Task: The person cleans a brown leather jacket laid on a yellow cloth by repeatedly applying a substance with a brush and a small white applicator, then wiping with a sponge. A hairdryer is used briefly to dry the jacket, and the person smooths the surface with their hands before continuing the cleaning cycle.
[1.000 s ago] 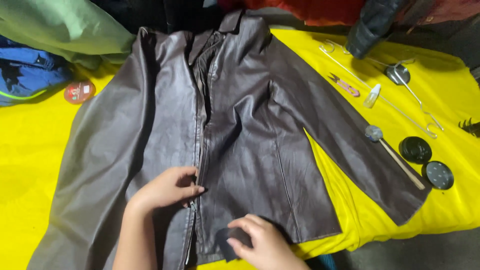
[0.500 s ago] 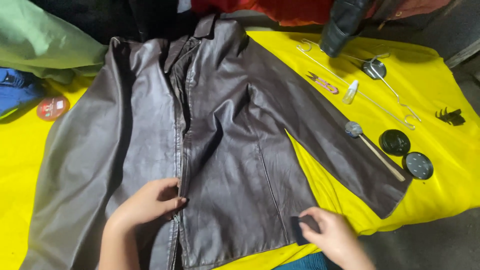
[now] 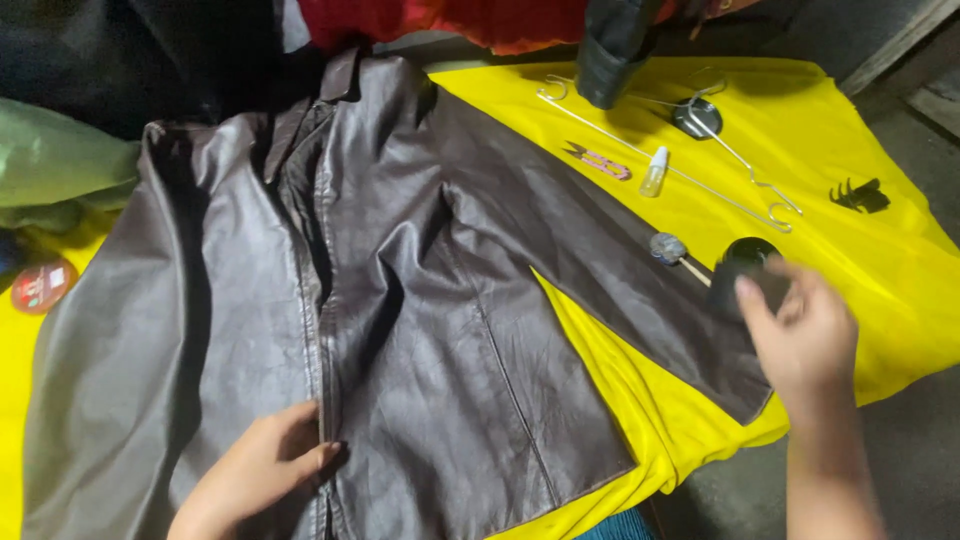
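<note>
Creased brown leather jacket (image 3: 400, 300), perhaps glossy

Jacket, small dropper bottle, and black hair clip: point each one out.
Jacket (image 3: 420, 330), head view, on the front panel right of the zip.
Small dropper bottle (image 3: 654, 172), head view, on its body.
Black hair clip (image 3: 860, 195), head view, on its middle.

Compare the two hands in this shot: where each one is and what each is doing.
The left hand lies flat on the brown leather jacket near its front opening, low in the frame; the right hand is raised off the jacket, over the yellow cloth beside the sleeve end. The left hand holds nothing; the right hand grips a small dark pad. Both are bare.
</note>
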